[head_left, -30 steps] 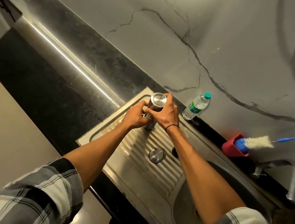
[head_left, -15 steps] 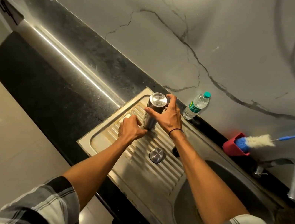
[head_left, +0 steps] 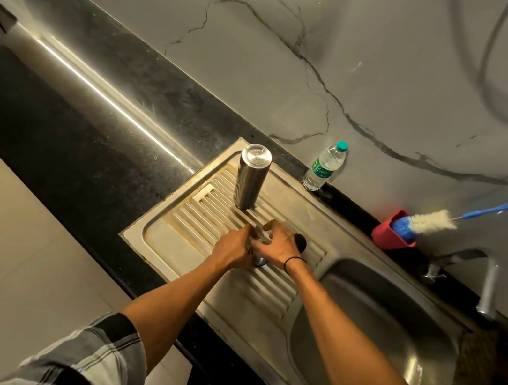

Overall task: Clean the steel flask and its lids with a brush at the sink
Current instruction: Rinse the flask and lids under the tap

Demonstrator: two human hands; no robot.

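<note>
Head view: the steel flask (head_left: 252, 177) stands upright on the ribbed draining board (head_left: 181, 214) of the sink (head_left: 374, 330). Its long side points up. No hand touches it. It is a little way beyond both hands, toward the wall.

The left hand (head_left: 233, 249) and the right hand (head_left: 277, 246) are close together, low on the board. Between them is a small steel lid (head_left: 259, 260). Both hands seem to hold it with bent fingers, but most of the lid is hidden, so the grip is hard to see. A dark round thing (head_left: 299, 242) peeks out just behind the right hand. It may be another lid.

The brush (head_left: 432, 220) rests in a red cup (head_left: 388, 235) by the wall, near the tap (head_left: 486, 285). It is well off to the right, so the right hand is nearer to it. I think it gets picked up next.
</note>
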